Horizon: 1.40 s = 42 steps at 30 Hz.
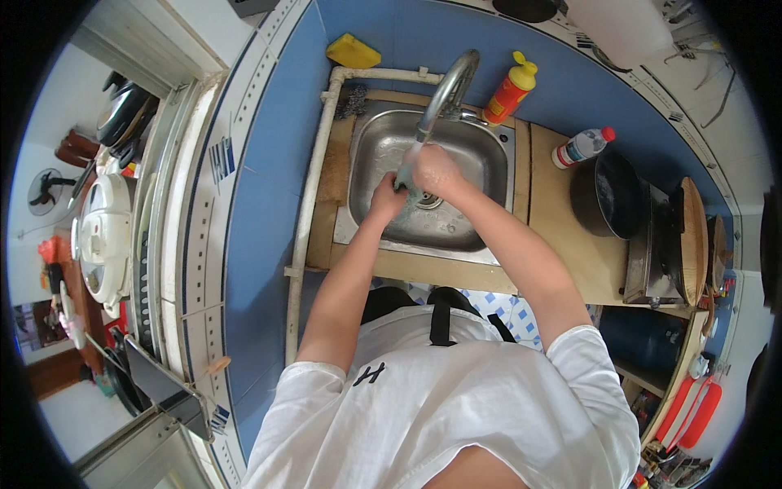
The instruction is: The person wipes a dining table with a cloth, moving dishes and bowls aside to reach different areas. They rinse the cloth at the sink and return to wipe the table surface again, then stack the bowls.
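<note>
Both my hands are over a stainless-steel sink (489,226), beneath the curved metal faucet (431,116). My left hand (388,197) grips the lower end of a wet, greenish item (404,176), which looks like a cloth or pad; its exact kind is unclear. Curled into a fist, my right hand (436,170) looks wet and presses on the upper part of the same item, its fingertips hidden. Water seems to run from the spout onto the item and the right hand. Below them the drain (430,202) is partly visible.
Behind the sink stand a red-and-yellow squeeze bottle (511,91) and a yellow sponge (353,51). A steel-wool scrubber (352,101) lies at the back left corner. On the right counter are a clear red-capped bottle (583,148), a dark pot (605,195) and a stove (657,257). A white pipe (311,202) borders the left.
</note>
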Available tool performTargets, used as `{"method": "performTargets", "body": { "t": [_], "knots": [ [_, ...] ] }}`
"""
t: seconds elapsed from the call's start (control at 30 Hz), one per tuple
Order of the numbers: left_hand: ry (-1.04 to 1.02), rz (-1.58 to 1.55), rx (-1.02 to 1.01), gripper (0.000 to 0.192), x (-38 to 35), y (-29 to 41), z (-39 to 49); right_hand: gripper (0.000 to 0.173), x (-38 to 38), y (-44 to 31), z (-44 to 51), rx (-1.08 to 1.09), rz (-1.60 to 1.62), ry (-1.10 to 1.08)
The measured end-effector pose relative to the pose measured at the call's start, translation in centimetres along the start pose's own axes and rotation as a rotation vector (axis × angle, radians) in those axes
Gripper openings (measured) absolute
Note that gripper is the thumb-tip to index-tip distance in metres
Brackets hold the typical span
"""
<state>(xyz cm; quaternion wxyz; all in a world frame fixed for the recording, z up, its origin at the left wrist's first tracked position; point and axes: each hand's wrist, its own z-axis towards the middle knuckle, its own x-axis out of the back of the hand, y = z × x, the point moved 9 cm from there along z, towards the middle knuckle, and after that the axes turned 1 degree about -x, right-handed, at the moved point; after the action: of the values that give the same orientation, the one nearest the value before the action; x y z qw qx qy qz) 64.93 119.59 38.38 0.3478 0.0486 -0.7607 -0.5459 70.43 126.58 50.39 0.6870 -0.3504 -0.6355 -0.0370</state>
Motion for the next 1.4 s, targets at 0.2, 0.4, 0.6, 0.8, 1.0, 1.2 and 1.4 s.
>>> {"method": "performTargets", "body": {
  "t": [0.2, 0.4, 0.6, 0.8, 1.0, 1.2, 1.4],
  "knots": [
    [-0.255, 0.575, -0.114, 0.029, -3.5, 2.3, 2.4, 0.022, 1.3, 1.6, -1.5, -0.139, 0.068, -0.066],
    [-0.113, 0.337, -0.122, 0.026, 1.8, 7.1, 0.8, 0.025, -0.5, 3.3, -2.3, -0.181, 0.048, -0.119],
    [0.082, 0.195, 0.156, 0.032, 6.4, 3.9, -0.9, 0.023, -3.0, 1.0, 1.1, -0.126, 0.006, -0.051],
    [-0.056, 0.414, 0.123, 0.040, 6.6, -2.9, -1.2, 0.024, -1.9, -2.1, 2.2, -0.083, -0.154, -0.085],
    [-0.019, 0.406, 0.070, 0.034, 8.2, -0.2, -1.1, 0.022, -3.3, -0.7, 0.9, -0.027, -0.170, -0.204],
    [-0.088, 0.264, -0.023, 0.033, 4.3, 1.1, 0.5, 0.022, -3.0, 0.3, 0.3, -0.097, -0.084, -0.236],
    [-0.197, -0.536, 0.297, 0.023, -1.5, -1.0, 1.5, 0.024, -0.9, -0.4, -0.6, -0.144, 0.172, 0.049]
  ]
}}
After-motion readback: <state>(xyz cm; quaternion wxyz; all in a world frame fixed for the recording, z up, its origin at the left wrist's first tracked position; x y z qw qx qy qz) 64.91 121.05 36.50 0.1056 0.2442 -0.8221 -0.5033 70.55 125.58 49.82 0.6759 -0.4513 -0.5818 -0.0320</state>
